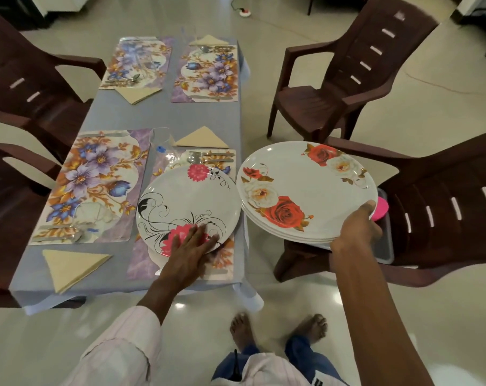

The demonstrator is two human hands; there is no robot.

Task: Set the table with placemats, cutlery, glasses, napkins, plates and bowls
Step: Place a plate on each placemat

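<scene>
A white plate with pink flowers [186, 201] lies on the near right placemat [141, 263]. My left hand [190, 246] rests flat on its near edge, fingers straight. My right hand [359, 227] grips the near rim of a stack of white plates with red roses [306, 188], held in the air just right of the table edge. Each of the several floral placemats has cutlery and a folded beige napkin [72, 267] beside it. A clear glass [161, 140] stands between the two near mats.
Brown plastic chairs stand around the table: one at near right [445, 204] bearing a grey tray [386, 246] with something pink, one at far right [347, 79], two at left [19, 79]. The grey tablecloth [203, 118] hangs over the edges. My bare feet stand on glossy tiles.
</scene>
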